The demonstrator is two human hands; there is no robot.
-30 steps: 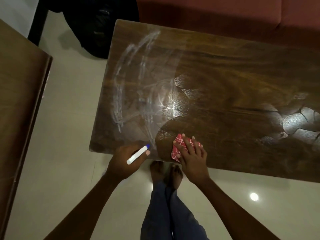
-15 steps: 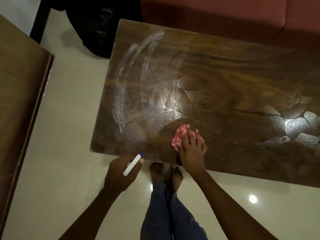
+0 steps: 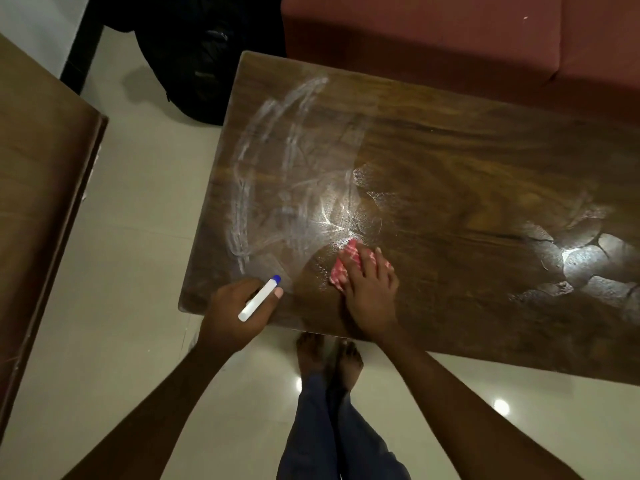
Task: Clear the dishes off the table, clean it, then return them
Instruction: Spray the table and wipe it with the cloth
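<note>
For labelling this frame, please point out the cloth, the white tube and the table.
cloth (image 3: 341, 270): head view, on its visible checked part.
white tube (image 3: 259, 301): head view, on the middle of its body.
table (image 3: 467, 188): head view, on bare wood of its top.

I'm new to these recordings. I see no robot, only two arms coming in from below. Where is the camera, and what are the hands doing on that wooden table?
There is no machine here. A person works with bare hands, and the camera sits on their head, looking forward and down. That is why the arms enter from the bottom edge and the bare feet show beneath.

The left hand grips a white tube with a blue tip, at the near edge of the table. The right hand presses a red checked cloth onto the wood with straight fingers.

White smears streak the table's left part. Beyond it are a reddish sofa and a dark bag on the floor.
</note>
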